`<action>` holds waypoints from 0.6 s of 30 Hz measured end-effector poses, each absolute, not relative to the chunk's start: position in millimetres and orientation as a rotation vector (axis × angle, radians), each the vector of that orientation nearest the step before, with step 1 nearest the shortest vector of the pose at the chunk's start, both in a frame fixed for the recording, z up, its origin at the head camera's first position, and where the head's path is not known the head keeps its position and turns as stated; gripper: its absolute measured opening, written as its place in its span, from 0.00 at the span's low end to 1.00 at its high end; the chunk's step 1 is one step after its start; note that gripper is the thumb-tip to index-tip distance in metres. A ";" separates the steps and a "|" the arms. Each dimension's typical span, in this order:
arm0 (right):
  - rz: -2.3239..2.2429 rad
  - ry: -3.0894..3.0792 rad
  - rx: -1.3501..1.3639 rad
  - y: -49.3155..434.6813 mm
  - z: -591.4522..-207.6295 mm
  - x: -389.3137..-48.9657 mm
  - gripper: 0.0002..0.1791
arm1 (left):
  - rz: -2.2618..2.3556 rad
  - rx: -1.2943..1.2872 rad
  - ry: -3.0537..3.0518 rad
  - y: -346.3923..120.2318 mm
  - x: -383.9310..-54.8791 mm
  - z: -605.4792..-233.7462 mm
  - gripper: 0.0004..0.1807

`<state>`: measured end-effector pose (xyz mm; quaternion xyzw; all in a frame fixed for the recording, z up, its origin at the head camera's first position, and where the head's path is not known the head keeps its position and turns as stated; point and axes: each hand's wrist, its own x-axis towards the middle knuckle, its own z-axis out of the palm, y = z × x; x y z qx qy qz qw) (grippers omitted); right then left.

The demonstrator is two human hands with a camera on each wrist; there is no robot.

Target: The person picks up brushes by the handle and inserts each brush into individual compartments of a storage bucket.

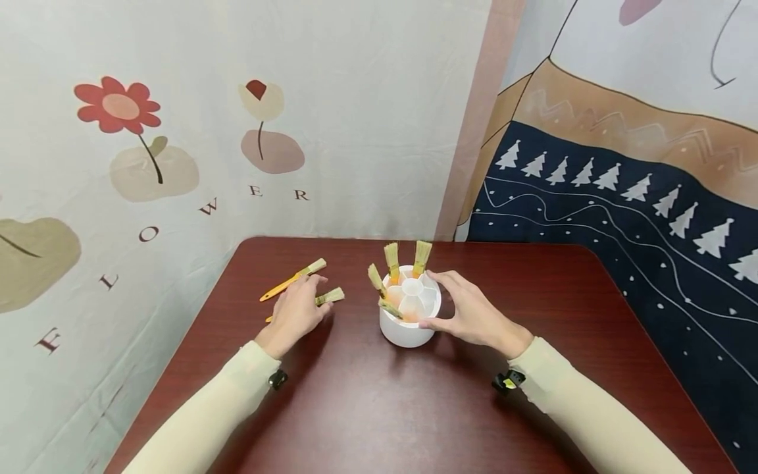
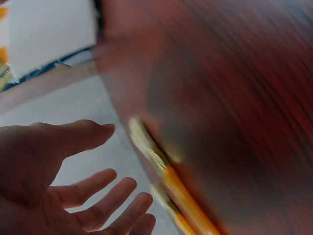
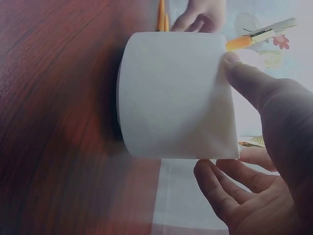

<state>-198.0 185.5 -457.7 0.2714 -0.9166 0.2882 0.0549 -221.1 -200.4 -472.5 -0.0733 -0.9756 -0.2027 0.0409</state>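
Brushes [image 1: 331, 296] lay near our spread left hand [image 1: 295, 308]; our right hand [image 1: 474, 313] gripped the pot [image 1: 406, 334] near its top, probably to steady it.

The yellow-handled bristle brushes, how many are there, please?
6: four brushes in the round white holder, two brushes on the maroon table, one partly hidden by the left hand.

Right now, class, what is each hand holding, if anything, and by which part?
The right hand holds the white container by its side, near the rim. The left hand holds nothing.
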 end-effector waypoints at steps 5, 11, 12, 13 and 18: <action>0.896 -2.771 0.802 183.9 -455.3 -195.9 0.58 | -0.503 -0.255 -3.013 -212.2 -228.5 -479.1 0.26; 0.890 -2.784 0.752 178.6 -455.5 -190.3 0.59 | -0.427 -0.295 -3.043 -218.0 -234.4 -484.2 0.19; 0.888 -2.787 0.743 177.7 -455.0 -189.0 0.59 | -0.421 -0.295 -3.046 -218.3 -235.0 -484.5 0.18; 0.886 -2.790 0.733 176.9 -454.6 -187.9 0.59 | -0.421 -0.296 -3.049 -218.4 -235.6 -484.6 0.17; 0.864 -2.789 0.687 172.7 -452.1 -182.1 0.60 | -0.433 -0.293 -3.087 -216.1 -235.1 -482.7 0.14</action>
